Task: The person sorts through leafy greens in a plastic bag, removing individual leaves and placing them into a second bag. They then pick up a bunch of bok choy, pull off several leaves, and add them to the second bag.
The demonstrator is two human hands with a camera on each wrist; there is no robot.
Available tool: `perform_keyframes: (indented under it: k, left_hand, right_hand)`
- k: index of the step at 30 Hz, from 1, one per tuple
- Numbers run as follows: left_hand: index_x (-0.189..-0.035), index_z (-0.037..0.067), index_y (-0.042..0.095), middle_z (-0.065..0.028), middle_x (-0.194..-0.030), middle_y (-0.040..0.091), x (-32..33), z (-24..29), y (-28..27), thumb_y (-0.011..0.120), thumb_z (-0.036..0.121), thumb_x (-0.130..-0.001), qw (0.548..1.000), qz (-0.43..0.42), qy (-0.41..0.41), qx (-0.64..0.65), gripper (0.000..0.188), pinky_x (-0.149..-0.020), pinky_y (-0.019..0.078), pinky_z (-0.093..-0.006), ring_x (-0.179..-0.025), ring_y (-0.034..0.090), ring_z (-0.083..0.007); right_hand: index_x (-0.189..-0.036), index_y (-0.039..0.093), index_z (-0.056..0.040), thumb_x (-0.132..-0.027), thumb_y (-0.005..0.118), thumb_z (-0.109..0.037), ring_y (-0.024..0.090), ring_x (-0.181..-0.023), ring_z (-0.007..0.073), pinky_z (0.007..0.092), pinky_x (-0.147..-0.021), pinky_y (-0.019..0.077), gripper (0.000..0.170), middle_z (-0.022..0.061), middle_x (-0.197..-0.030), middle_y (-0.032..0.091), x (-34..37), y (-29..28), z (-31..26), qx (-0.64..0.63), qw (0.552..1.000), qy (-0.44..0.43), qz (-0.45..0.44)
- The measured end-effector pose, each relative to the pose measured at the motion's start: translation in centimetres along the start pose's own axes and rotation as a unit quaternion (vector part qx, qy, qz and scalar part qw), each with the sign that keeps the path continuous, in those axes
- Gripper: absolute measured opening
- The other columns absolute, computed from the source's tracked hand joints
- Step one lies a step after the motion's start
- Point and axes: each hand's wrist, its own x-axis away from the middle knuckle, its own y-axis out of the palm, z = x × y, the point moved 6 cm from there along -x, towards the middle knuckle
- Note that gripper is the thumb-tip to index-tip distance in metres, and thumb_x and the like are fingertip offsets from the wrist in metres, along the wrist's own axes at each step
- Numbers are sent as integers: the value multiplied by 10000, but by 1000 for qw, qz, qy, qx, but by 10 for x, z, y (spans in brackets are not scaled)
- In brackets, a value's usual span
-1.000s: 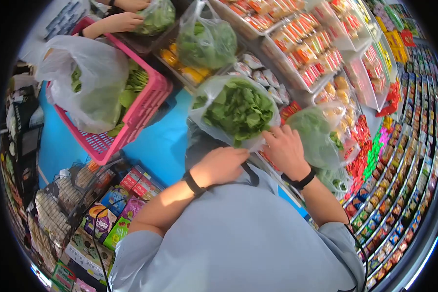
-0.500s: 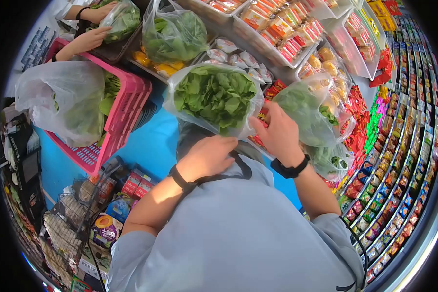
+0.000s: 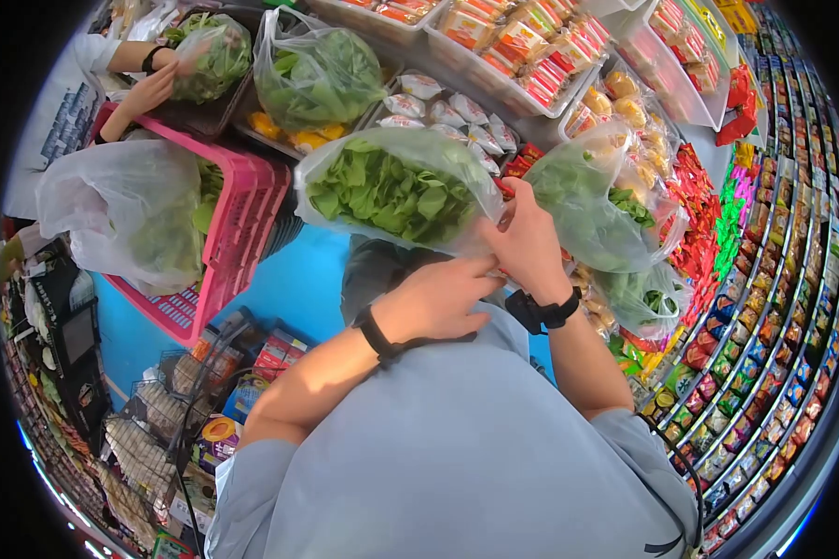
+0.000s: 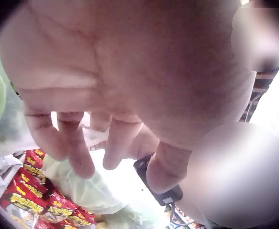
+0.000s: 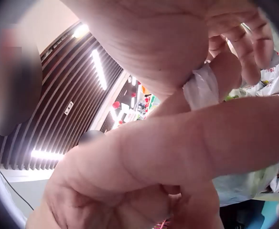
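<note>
The clear plastic bag of green leaves [image 3: 471, 168], mid-picture, looks soft; grip its rim. Right hand [image 3: 529, 244] pinches it; left hand [image 3: 435, 303] is loosely open, empty.

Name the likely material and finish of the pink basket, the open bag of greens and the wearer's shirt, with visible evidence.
Pink basket: probably moulded plastic, smooth; regular slots and a thick rim suggest it.
Open bag: thin plastic film, with a slight sheen; it is translucent and creased.
Shirt: matte fabric with soft folds; cotton or synthetic, I cannot tell.
</note>
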Motion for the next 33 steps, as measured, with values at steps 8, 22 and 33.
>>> perform_keyframes:
  k: [8, 22, 33]
  left_hand:
    - [-1313, 75, 752, -136, -1156, 787, 2, -14, -54, 757, 167, -996, 983, 125, -134, -29, 330, -773, 606, -425, -866, 749, -363]
    - [-1064, 163, 823, -108, -823, 686, -60, -55, -62, 788, 275, -955, 915, 118, -169, -346, 161, -716, 587, -481, -846, 740, -334]
    - [-1221, 156, 819, -91, -931, 710, -72, -39, -91, 855, 344, -920, 910, 175, -164, -339, 356, -792, 608, -454, -942, 745, -327]
  right_hand:
    - [-1466, 549, 1, -1028, 712, -97, 767, -1018, 195, 363, -909, 591, 478, 128, -1140, 791, -1, 6, 29, -536, 831, 86, -125]
    - [-1600, 398, -78, -1192, 427, -621, 634, -1407, 339, 497, -1159, 510, 679, 265, -1523, 652, 31, -23, 4, -739, 660, 42, -128]
    - [-1524, 459, -55, -1183, 320, -708, 669, -1351, 352, 489, -1097, 560, 750, 281, -1505, 658, 15, -41, 2, -753, 643, 104, -94]
